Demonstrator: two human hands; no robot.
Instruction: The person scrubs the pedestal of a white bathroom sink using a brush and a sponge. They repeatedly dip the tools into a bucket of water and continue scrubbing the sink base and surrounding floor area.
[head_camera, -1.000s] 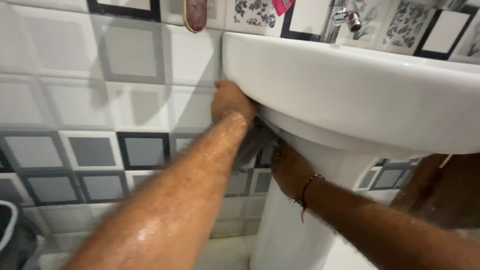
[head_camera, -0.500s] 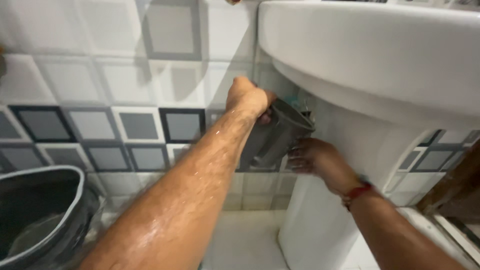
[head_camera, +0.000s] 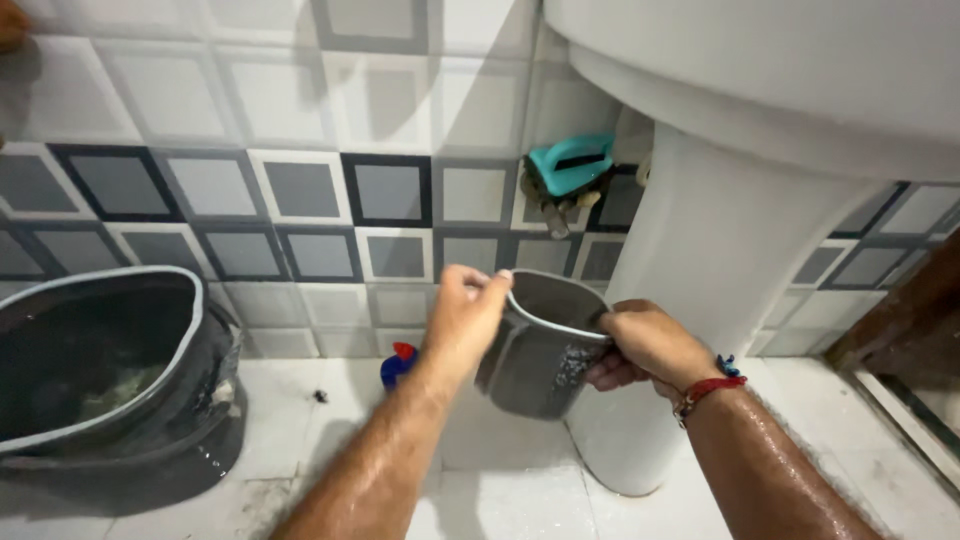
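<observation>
I saw both hands on a grey plastic jug (head_camera: 540, 350), held in the air just in front of the white pedestal (head_camera: 700, 300) of the washbasin (head_camera: 780, 70). The left hand (head_camera: 465, 315) pinched the jug's rim between thumb and fingers. The right hand (head_camera: 645, 345) was closed around the jug's side near its handle; a red thread bracelet (head_camera: 705, 390) sat on that wrist. Both forearms looked wet. On the tiled wall (head_camera: 300, 120) behind, beside the pedestal, a teal brush (head_camera: 570, 165) was tucked. A dark bucket (head_camera: 100, 370) stood on the floor at the left, and a small blue bottle with a red cap (head_camera: 398, 362) stood by the wall.
</observation>
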